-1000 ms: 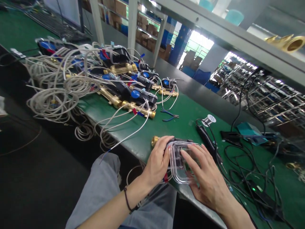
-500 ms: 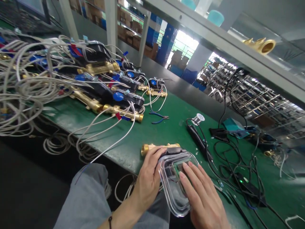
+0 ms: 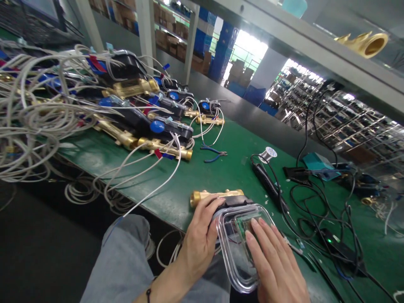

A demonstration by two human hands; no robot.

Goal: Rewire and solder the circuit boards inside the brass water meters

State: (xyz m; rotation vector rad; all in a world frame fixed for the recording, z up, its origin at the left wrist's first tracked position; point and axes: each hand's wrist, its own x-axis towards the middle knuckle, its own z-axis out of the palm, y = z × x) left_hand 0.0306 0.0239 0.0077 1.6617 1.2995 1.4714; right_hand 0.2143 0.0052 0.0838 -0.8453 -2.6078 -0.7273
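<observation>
A meter with a black housing (image 3: 237, 201) and a brass pipe body (image 3: 232, 193) rests near the front edge of the green bench. My left hand (image 3: 202, 235) is closed round the left side of the housing, with its fingers over the top by the pipe. A clear plastic cover (image 3: 232, 256) with rounded corners lies over the meter, and a green circuit board (image 3: 242, 227) shows through it. Flat on the cover's right part lies my right hand (image 3: 277, 261), its fingers stretched out and its thumb hidden.
Several brass meters (image 3: 166, 147) with coiled white cables (image 3: 44, 113) crowd the bench's left. Blue-handled cutters (image 3: 214, 155), a solder spool (image 3: 268, 155), a black-handled soldering iron (image 3: 268, 185) and tangled black cords (image 3: 315, 210) lie beyond and to the right. A shelf beam (image 3: 284, 38) crosses above.
The view has shifted slightly, so the bench items on the right sit farther right. Both hands keep their places on the meter and cover.
</observation>
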